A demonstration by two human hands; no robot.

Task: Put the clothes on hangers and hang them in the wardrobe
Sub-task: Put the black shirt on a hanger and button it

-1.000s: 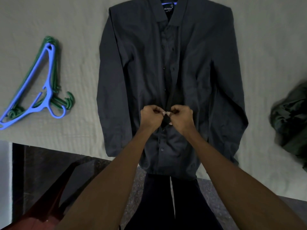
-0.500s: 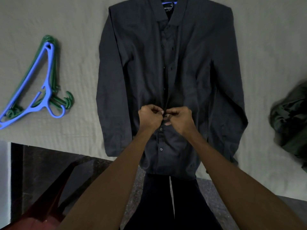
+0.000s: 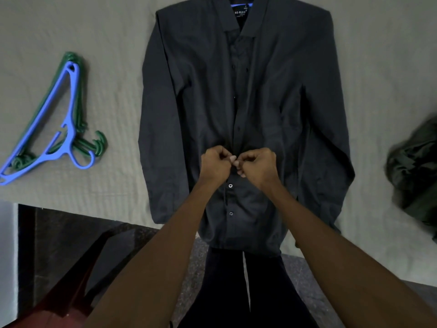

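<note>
The gap in the placket between both fists has closed up. The left hand (image 3: 214, 165) and right hand (image 3: 256, 165) pinch the dark shirt (image 3: 272, 110) front mid-placket, flat on the bed (image 3: 113, 31).

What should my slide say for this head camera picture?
Both hands button a dark shirt on the bed, spare hangers beside it.

head view, looking down, close above bed (image 3: 71, 27)
</note>
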